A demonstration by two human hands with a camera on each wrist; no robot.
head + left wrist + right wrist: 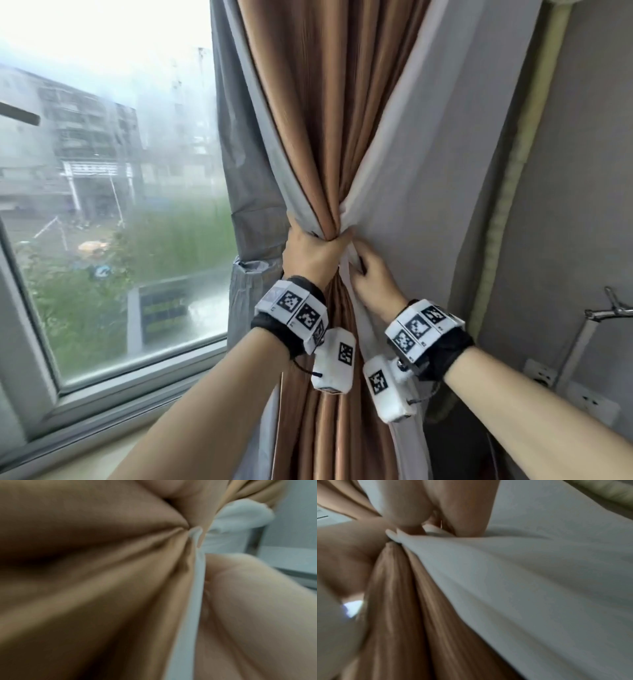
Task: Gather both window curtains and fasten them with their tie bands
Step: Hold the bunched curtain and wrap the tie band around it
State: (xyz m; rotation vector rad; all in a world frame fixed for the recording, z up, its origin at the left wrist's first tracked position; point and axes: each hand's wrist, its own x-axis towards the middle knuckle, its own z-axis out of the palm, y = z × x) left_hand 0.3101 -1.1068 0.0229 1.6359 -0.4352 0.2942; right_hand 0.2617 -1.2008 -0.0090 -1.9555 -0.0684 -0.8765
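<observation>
A tan curtain (329, 137) with a pale grey lining (445, 171) hangs right of the window, bunched to a narrow waist. My left hand (313, 253) grips that waist from the left, fingers wrapped round the folds. My right hand (371, 270) sits just right of it and pinches the pale lining edge. The left wrist view shows tan folds (102, 574) and a pale edge (195, 588) pressed against my palm. In the right wrist view my fingers (471, 507) curl into the pale cloth (539, 574) beside the tan folds (402, 601). No tie band is plainly visible.
A grey curtain panel (246, 171) hangs behind, against the window (102, 171). The sill (137, 394) runs below left. On the right wall are a pale padded pipe (513, 171), a metal tap (613, 308) and wall sockets (596, 404).
</observation>
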